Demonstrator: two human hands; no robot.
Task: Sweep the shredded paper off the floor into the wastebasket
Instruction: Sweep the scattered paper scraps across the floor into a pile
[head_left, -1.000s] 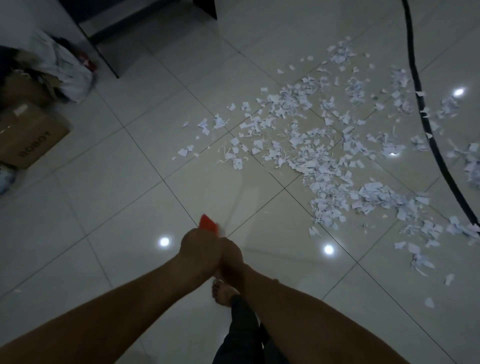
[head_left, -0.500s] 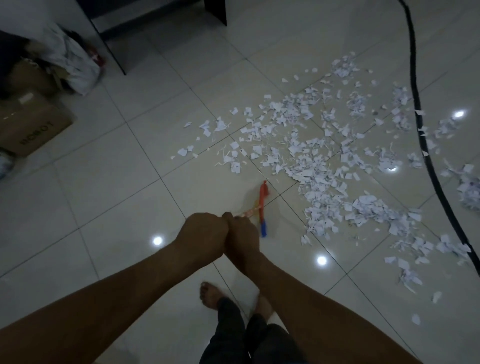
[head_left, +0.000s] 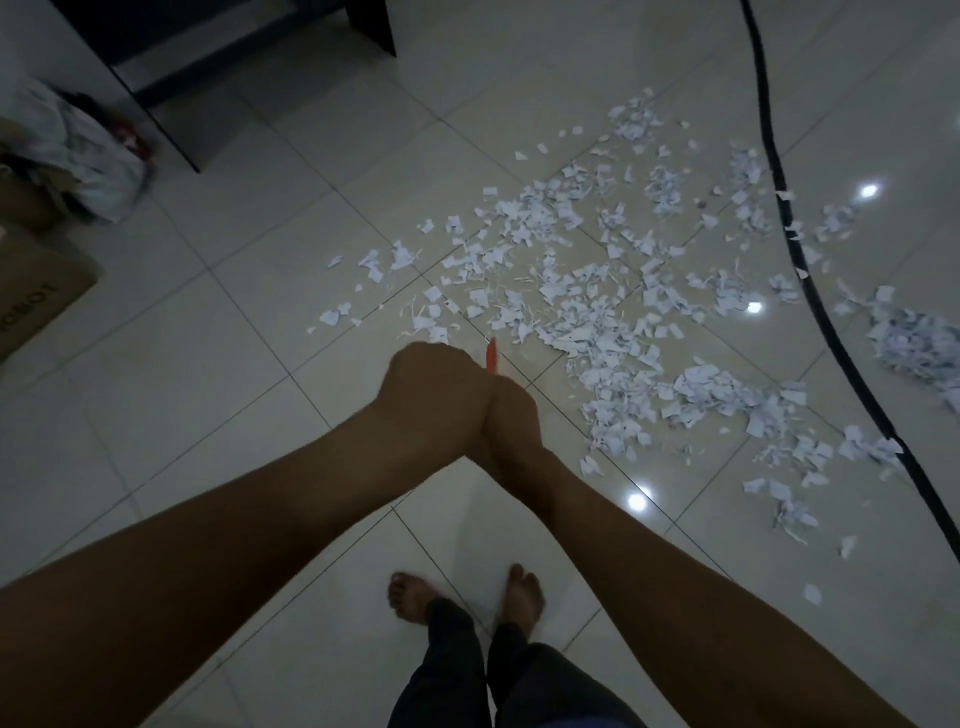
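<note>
Tiled floor (head_left: 208, 415) | shredded paper (head_left: 597, 291) unmoved | both grips, left hand (head_left: 436, 389), right hand (head_left: 511, 415), clasp broom (head_left: 491, 356), raised since earlier

Floor (head_left: 218, 395): glossy pale grey-white square tiles, divided by thin darker grout lines forming a diagonal grid; small bright white light reflections dot the surface.

Shredded paper (head_left: 597, 312): white with a faint bluish tint, irregular scraps.

Broom part (head_left: 491, 356): orange-red, visible above the hands.

Cable (head_left: 810, 291): solid black, curved.

Cardboard box (head_left: 36, 296): brown, with dark printed lettering along its side.

Bag (head_left: 88, 156): white, crumpled, with a red patch beside it.

Furniture legs (head_left: 156, 109): black.

Trousers (head_left: 457, 670): dark, near black, plain.
</note>
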